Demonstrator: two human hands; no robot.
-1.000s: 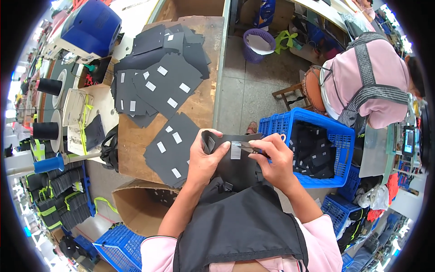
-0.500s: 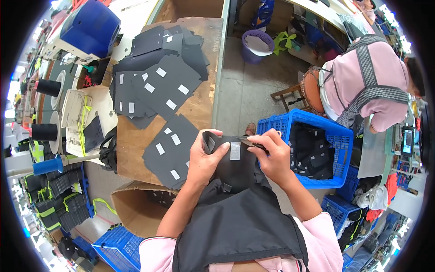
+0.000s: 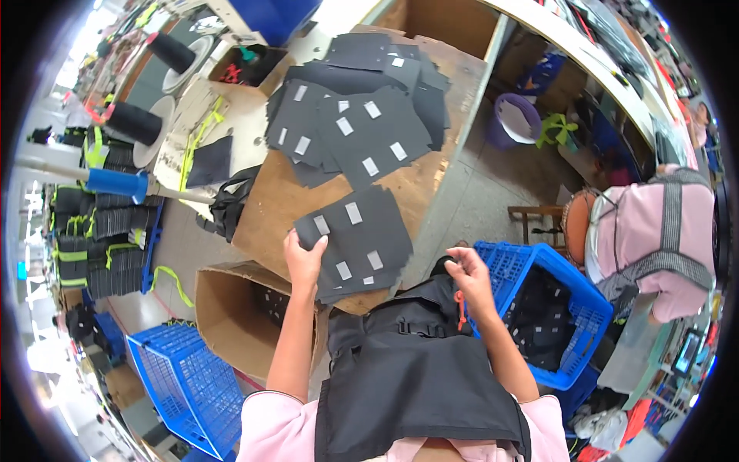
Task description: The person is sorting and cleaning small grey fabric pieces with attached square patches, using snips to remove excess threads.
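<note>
Black garment (image 3: 419, 377): lies over the lap, buckle strap near its top edge; nearest thing in view.
R hand (image 3: 471, 279): pinched shut on an orange bit (image 3: 459, 299) at the garment's top edge. 1 s ago both hands held a small black piece w/ grey patch up in front; that piece is no longer between them.
L hand (image 3: 304, 262): has moved out to the left and now grips the near-left corner of the near stack (image 3: 358, 245) of black cut pieces w/ grey patches, on the brown tabletop (image 3: 265, 204). Thumb on top, fingers under; can't tell if it lifts one piece or several.
Meaning: hands have split up; looks like one piece done w/, L hand busy at the stack, R staying w/ the garment.
Cardboard box (image 3: 235, 316): open, just below the table edge, beside L forearm.
Blue crate, right (image 3: 550, 308): black pieces inside, just beside R forearm.
Far stack (image 3: 362, 115): bigger fan of same pieces, further up the table, apart from near stack.
Other person (image 3: 654, 239): pink top, seated far right, hands not seen.
</note>
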